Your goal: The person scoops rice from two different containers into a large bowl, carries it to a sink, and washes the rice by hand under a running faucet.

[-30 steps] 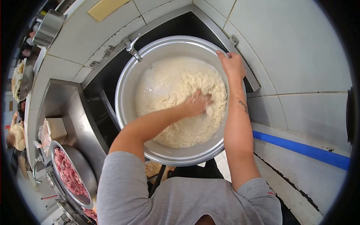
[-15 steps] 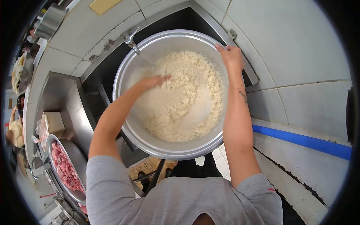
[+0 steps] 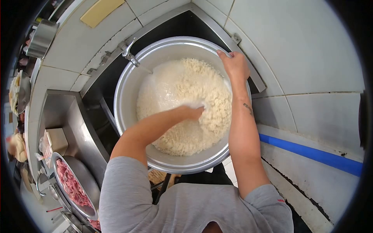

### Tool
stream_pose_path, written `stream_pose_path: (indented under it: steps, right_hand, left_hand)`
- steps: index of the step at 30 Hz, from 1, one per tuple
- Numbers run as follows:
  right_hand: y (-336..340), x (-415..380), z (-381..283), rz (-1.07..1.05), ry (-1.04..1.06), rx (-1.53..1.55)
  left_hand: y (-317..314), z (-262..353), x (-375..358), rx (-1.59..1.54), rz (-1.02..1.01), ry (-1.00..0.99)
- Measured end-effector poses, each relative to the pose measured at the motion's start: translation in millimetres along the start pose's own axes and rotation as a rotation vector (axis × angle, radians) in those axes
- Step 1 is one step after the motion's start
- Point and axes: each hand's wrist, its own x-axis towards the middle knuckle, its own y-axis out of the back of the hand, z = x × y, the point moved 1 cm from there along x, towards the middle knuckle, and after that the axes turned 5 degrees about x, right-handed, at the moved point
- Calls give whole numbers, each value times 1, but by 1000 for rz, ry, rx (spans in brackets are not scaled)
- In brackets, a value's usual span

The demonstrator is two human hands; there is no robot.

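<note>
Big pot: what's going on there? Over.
Left hand in watery rice. Right hand gripping pot rim. Tap running into pot, clear of both hands.

A kitchen, apparently commercial
White tiled walls (image 3: 307,46), a chrome tap (image 3: 129,53) over a large, round, silver metal pot (image 3: 182,50) of pale grains (image 3: 217,91); left, a silver metal bowl (image 3: 86,171) of raw pink meat (image 3: 70,182).
</note>
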Motion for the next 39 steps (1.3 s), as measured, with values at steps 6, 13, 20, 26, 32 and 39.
stream_pose_path:
  steps: [6,13,20,26,32,39]
  right_hand:
    - [-2,5,7,-38,1,42]
    - [-4,6,11,1,45,63]
    - [-2,8,11,-48,17,65]
    - [1,5,8,-65,1,71]
    - [1,1,5,6,31,48]
    - [0,0,5,-17,31,40]
  left_hand:
    - [144,23,-1,496,55,320]
    - [166,-112,-101,395,-52,32]
    - [83,13,-224,-1152,37,857]
    - [33,111,-158,-1959,190,761]
    - [51,141,-55,-2082,642,776]
    - [121,40,-60,410,948,538]
